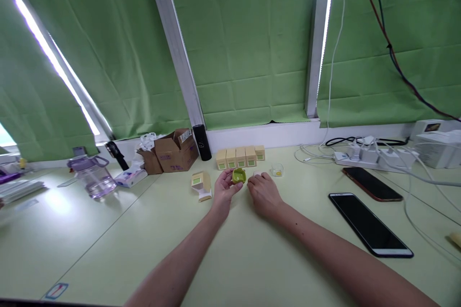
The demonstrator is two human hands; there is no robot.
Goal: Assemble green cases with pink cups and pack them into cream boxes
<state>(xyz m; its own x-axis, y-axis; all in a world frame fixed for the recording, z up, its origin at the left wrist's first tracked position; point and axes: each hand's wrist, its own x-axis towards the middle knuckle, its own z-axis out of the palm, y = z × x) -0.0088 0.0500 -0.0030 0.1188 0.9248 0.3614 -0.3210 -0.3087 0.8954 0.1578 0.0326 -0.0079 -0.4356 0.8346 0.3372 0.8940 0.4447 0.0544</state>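
Between the thumb and fingers of my left hand (224, 191) is a small yellow-green cup-like piece (238, 176), its hollow side facing me. Close to its right, my right hand (264, 193) is closed with the fingers curled down at the table. A bit of something whitish (257, 173) shows by its knuckles; what the fingers hold is hidden. Just beyond that hand sits a small clear container (277, 170) with a yellow spot inside. An opened cardboard box (201, 186) lies left of my left hand. Several small tan boxes (240, 158) stand in a row behind both hands.
Two phones (370, 224) lie at the right, near a power strip (374, 160) with chargers and loose cables. A brown carton (176, 150), a black cylinder (202, 142), a hairbrush (117, 154), a tissue pack (131, 177) and a purple bottle (94, 177) stand at the back left.
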